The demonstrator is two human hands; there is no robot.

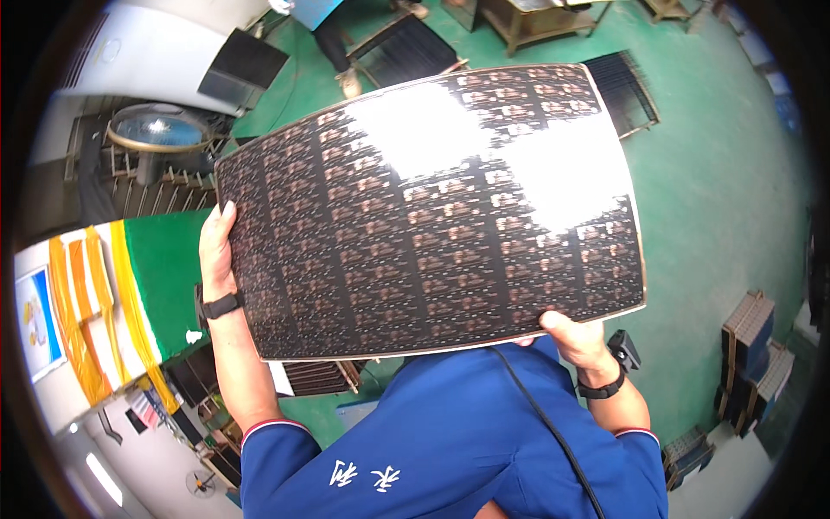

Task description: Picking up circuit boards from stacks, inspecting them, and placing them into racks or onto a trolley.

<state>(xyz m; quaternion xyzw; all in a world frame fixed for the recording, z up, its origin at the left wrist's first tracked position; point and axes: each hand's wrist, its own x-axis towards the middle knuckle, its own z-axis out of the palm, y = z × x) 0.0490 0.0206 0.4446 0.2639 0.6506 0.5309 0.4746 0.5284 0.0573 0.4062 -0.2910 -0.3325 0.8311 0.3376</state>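
Observation:
A large rectangular circuit board panel (372, 242) fills the middle of the view, held up in front of my body. Its dark, glossy face carries rows of small repeated copper-coloured patterns, and two bright reflections wash out part of the far side. My left hand (219, 246) grips the left edge, thumb on the face and the other fingers mostly hidden behind. At the near edge, toward the right corner, my right hand (575, 337) has its thumb over the rim, with its fingers underneath. Each wrist wears a black strap.
A fan (158, 130) stands to the left, beyond a green-topped table (169, 285) with orange and yellow tape. Dark racks (406, 52) stand on the green floor ahead, near another person's leg (333, 52). Stacked panels (748, 346) stand at the right.

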